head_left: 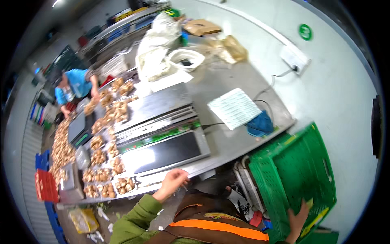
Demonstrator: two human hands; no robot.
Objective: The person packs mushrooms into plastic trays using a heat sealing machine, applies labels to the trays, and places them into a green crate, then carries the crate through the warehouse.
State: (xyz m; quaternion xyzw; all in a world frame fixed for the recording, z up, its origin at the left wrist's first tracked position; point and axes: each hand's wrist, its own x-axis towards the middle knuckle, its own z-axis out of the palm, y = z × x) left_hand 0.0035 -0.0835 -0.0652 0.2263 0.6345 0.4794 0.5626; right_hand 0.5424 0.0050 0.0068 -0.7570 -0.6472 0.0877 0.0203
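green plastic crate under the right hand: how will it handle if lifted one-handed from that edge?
The green crate looks like rigid moulded plastic with lattice walls, so probably stiff and light for its size. It already stands tilted, and the right hand touches only one lower edge, so it would likely swing or tip. The lattice should offer decent finger grip.

1. A white rectangular sheet of labels (235, 108) lies on the table, right of centre.
2. A round green sign (305, 32) sits on the far right wall.
3. A flat brown cardboard box (202, 27) rests at the far end.
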